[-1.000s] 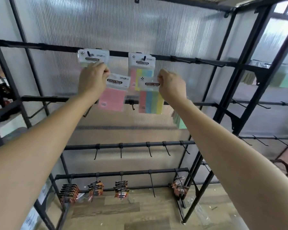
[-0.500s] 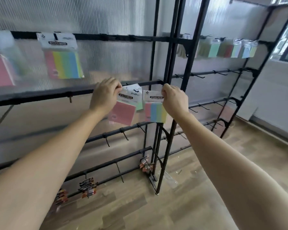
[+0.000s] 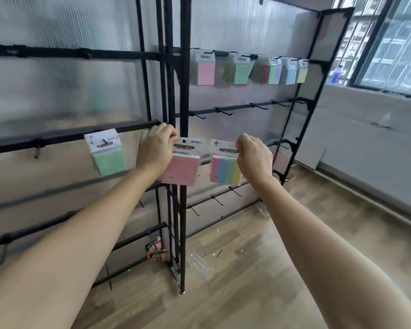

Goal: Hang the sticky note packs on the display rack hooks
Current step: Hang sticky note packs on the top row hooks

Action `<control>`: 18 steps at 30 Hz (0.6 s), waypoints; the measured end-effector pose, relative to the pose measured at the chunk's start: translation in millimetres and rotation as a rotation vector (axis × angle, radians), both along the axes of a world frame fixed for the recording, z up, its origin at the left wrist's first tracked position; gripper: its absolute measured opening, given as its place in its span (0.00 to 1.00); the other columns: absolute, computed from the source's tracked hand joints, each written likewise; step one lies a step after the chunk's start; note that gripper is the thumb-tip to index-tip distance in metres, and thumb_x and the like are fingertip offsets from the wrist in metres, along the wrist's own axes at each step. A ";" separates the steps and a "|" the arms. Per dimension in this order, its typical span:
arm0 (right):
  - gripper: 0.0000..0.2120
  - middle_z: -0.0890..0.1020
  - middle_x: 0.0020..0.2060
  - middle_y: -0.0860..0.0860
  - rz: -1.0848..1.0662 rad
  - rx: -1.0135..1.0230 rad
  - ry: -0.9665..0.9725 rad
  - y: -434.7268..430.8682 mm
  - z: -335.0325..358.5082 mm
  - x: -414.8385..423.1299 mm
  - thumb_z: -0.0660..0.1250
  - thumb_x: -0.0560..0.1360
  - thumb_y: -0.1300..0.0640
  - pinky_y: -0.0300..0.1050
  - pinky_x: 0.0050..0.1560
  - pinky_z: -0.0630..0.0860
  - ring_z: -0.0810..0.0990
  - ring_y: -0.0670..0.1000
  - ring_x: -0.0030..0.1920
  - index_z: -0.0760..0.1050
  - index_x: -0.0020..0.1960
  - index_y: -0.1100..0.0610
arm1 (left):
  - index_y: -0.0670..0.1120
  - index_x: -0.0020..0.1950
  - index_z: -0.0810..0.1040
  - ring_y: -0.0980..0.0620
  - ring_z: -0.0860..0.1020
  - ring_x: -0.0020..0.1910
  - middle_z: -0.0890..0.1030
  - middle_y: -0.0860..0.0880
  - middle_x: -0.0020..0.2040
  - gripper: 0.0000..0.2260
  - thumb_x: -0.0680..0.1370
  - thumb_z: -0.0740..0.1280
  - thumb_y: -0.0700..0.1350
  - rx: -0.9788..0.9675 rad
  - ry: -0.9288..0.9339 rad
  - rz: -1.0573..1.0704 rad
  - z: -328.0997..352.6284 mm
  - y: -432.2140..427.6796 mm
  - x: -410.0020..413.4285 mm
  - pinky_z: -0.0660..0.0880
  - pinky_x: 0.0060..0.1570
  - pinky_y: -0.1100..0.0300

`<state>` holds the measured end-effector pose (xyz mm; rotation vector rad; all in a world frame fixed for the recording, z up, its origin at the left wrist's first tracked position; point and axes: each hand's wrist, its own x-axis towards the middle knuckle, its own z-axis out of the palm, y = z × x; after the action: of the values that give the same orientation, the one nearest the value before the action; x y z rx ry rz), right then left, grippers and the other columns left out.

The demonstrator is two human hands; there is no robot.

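Observation:
My left hand (image 3: 156,148) pinches the header of a pink sticky note pack (image 3: 182,167), held in the air in front of the black rack post (image 3: 185,96). My right hand (image 3: 254,157) pinches the header of a multicolour striped pack (image 3: 224,168) a little to the right. A green pack (image 3: 108,154) hangs on a hook of the left rack's middle bar (image 3: 57,138), left of my left hand. Several packs (image 3: 241,71) hang along the right rack's top bar.
Bare hooks (image 3: 223,111) stick out from the right rack's second bar, and more hooks (image 3: 216,200) line its lower bar. Small dark packets (image 3: 156,251) hang low near the post. A wooden floor (image 3: 259,269) lies below, with a window (image 3: 389,41) at the right.
The view has swung further right. Both hands carried their packs rightward past the post toward the right rack. The green pack, earlier behind the pink one, now hangs on a left rack hook.

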<state>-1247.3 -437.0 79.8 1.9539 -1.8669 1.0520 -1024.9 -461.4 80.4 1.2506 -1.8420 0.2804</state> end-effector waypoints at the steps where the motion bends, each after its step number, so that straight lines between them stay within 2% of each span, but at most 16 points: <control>1: 0.06 0.79 0.44 0.54 -0.008 0.004 -0.010 -3.8 -0.3 -14.1 0.57 0.75 0.65 0.43 0.41 0.57 0.73 0.56 0.47 0.71 0.46 0.58 | 0.41 0.44 0.75 0.45 0.74 0.45 0.77 0.45 0.44 0.05 0.78 0.62 0.40 0.000 0.009 0.001 -0.7 -4.9 -15.8 0.63 0.48 0.54; 6: 0.06 0.79 0.46 0.55 -0.029 0.024 -0.068 -25.1 -7.4 -74.3 0.57 0.75 0.64 0.44 0.40 0.58 0.73 0.57 0.49 0.72 0.48 0.59 | 0.39 0.45 0.75 0.45 0.73 0.45 0.77 0.44 0.44 0.06 0.79 0.61 0.40 0.006 0.108 0.015 -2.3 -27.5 -77.8 0.65 0.50 0.53; 14: 0.05 0.78 0.43 0.54 -0.029 -0.027 -0.083 -76.2 -8.8 -136.4 0.57 0.74 0.63 0.44 0.40 0.59 0.72 0.56 0.46 0.71 0.46 0.59 | 0.40 0.45 0.74 0.46 0.73 0.45 0.76 0.45 0.44 0.05 0.78 0.61 0.39 -0.002 0.113 0.002 0.0 -77.8 -138.0 0.64 0.49 0.55; 18: 0.06 0.78 0.44 0.53 -0.013 -0.035 -0.114 -111.8 -7.4 -153.3 0.57 0.74 0.63 0.44 0.40 0.59 0.72 0.56 0.47 0.72 0.46 0.59 | 0.41 0.45 0.74 0.47 0.73 0.44 0.75 0.47 0.43 0.05 0.78 0.60 0.39 -0.006 0.126 -0.032 1.7 -112.8 -160.5 0.69 0.48 0.51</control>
<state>-1400.6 -548.8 72.4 1.8971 -1.9028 1.2071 -1185.5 -574.2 82.1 1.2065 -1.7505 0.1852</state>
